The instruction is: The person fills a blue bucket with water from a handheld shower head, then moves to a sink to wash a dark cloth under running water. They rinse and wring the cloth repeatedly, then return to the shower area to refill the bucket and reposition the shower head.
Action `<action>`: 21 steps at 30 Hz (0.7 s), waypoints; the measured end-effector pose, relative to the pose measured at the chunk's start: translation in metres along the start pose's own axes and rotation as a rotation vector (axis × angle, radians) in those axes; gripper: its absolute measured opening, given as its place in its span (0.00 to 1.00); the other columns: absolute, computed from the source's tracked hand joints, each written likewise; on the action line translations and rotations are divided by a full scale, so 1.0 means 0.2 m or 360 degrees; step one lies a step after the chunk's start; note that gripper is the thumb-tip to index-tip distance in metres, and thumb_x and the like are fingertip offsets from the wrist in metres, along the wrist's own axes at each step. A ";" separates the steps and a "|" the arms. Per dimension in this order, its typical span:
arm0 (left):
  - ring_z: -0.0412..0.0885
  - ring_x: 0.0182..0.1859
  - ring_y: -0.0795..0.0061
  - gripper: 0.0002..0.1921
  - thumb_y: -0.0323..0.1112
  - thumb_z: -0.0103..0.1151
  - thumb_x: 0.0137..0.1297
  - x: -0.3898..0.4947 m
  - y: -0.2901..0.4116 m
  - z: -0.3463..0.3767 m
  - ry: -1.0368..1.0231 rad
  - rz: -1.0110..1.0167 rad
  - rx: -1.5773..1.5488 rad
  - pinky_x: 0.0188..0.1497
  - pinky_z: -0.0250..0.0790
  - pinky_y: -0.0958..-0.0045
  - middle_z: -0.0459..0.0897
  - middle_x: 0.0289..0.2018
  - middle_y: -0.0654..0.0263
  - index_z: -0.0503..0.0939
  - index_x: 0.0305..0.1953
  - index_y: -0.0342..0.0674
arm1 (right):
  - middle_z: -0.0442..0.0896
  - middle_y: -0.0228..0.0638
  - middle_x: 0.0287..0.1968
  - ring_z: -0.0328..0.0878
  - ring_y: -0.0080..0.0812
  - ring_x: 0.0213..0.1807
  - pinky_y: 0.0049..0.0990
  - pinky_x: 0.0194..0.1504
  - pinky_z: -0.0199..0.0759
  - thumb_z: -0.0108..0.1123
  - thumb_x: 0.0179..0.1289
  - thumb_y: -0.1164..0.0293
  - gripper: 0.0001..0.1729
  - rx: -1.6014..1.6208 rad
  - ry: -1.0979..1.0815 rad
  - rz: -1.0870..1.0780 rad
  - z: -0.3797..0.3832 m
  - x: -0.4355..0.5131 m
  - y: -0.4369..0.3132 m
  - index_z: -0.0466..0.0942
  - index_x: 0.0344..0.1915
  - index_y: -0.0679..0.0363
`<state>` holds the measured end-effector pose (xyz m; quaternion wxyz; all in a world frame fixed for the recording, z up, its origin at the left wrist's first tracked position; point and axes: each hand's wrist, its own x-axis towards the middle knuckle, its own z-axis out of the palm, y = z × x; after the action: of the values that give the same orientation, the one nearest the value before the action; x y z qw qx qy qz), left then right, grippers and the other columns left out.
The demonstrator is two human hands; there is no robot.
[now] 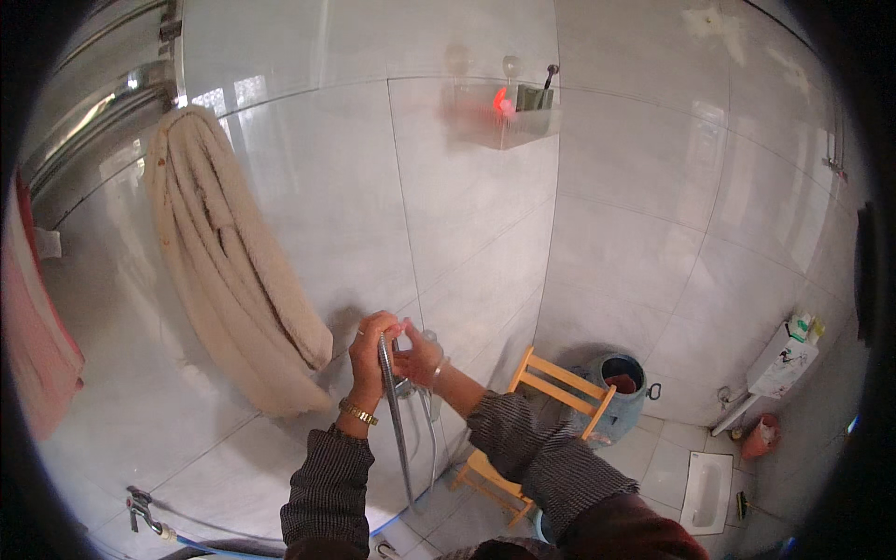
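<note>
My left hand (371, 350), with a ring and a gold-coloured watch (358, 411), curls its fingers over the upper end of a metal shower hose (393, 406). Whatever sits inside that hand is hidden. Close beside it on the right is my right hand (418, 357), wearing a bracelet (439, 371). Its thumb points up and its fingers reach towards the left hand; whether they grip anything is not clear. Behind both hands, a chrome shower mixer (404, 386) on the tiled wall is partly covered. The hose hangs down in front of the wall.
A beige fleecy cloth (231, 266) hangs on the left. Below right stand a wooden folding chair (560, 383) and a blue-grey barrel (619, 413). A squat toilet (707, 490), pink bin (761, 437) and white cistern (780, 364) are farther right. A tap (143, 511) juts out lower left.
</note>
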<state>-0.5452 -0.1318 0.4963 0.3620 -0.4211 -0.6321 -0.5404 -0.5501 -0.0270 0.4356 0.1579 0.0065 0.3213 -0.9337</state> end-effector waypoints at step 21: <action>0.53 0.64 0.68 0.36 0.54 0.41 0.69 -0.34 0.45 0.01 -0.0271 -0.0865 -0.1179 0.65 0.48 0.64 0.53 0.62 0.59 0.40 0.67 0.40 | 0.76 0.38 0.29 0.74 0.38 0.21 0.32 0.19 0.69 0.55 0.60 0.63 0.41 -0.3635 0.0209 -0.1640 0.36 -0.69 -0.13 0.45 0.70 0.43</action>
<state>-0.4354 -0.1339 0.4675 -0.0205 -0.3841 -0.5116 -0.7683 -0.4210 -0.0109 0.5252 -0.3256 -0.2136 0.9181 -0.0736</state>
